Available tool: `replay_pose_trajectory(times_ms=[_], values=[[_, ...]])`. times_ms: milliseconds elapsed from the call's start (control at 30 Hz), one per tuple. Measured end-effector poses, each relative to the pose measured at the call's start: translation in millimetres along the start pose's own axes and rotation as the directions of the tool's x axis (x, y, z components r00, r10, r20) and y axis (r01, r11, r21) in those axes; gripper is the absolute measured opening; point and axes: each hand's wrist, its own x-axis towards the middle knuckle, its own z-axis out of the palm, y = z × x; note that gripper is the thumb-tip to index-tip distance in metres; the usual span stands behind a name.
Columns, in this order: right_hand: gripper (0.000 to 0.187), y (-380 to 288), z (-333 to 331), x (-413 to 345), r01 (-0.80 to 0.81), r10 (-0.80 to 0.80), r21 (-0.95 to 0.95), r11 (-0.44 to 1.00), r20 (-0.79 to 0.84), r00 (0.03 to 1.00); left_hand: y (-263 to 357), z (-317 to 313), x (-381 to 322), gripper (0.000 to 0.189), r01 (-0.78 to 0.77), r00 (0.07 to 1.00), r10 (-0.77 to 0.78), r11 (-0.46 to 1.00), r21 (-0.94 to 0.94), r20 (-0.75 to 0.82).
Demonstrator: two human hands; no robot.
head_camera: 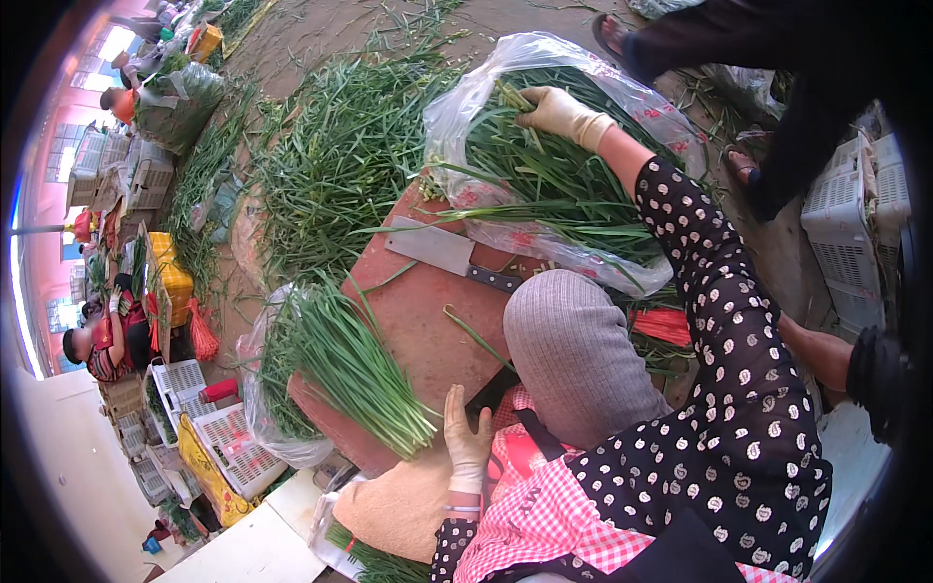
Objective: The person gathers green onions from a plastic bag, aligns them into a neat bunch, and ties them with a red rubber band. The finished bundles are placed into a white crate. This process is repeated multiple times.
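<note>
My right hand (557,115), in a pale glove, is closed on the stem ends of a bunch of green leafy stalks (514,98) over a clear plastic bag (466,95) filled with long green stalks. My left hand (466,437), also gloved, is raised with its fingers apart near the lower edge of a reddish board (437,328), holding nothing. Beside it, a bundle of garlic chives (372,372) lies on the board, its pale ends towards my left hand. A cleaver (434,244) with a black handle rests flat on the board, and a single loose stalk (477,337) lies below it.
A heap of loose green stalks (342,160) covers the floor beyond the board. Another plastic bag (284,444) of greens stands at the left. Red strips (662,326) lie beside my knee. A person stands at the upper right, near plastic crates (845,233). Other people sit at the far left.
</note>
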Motion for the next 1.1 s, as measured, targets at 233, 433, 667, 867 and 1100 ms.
replay_pose_trajectory(times_ms=[233, 433, 667, 867, 1100], values=[[0.059, -17, -14, -24, 0.075, -0.018, -0.252, 0.965, 0.218, 0.976, 2, 6, 0, 0.069, -0.005, 1.0, 0.005, 1.0, -0.027, 0.019], [0.072, -7, 49, -34, 0.037, 0.096, -0.385, 0.922, 0.319, 0.943, 1, 11, -2, 0.068, -0.023, 0.999, 0.023, 1.0, -0.003, 0.025], [0.079, -16, 57, -75, 0.059, 0.032, -0.201, 0.978, 0.421, 0.907, -6, 9, -9, 0.066, 0.008, 1.0, -0.008, 0.999, -0.037, 0.01], [0.116, -20, 62, -136, 0.185, -0.078, -0.224, 0.957, 0.415, 0.907, -11, 13, -3, 0.07, 0.017, 0.999, -0.015, 0.998, -0.066, 0.033], [0.134, -16, 78, -143, 0.281, -0.16, -0.256, 0.925, 0.409, 0.898, 9, 4, 25, 0.061, -0.107, 0.994, 0.106, 0.994, 0.017, 0.025]])
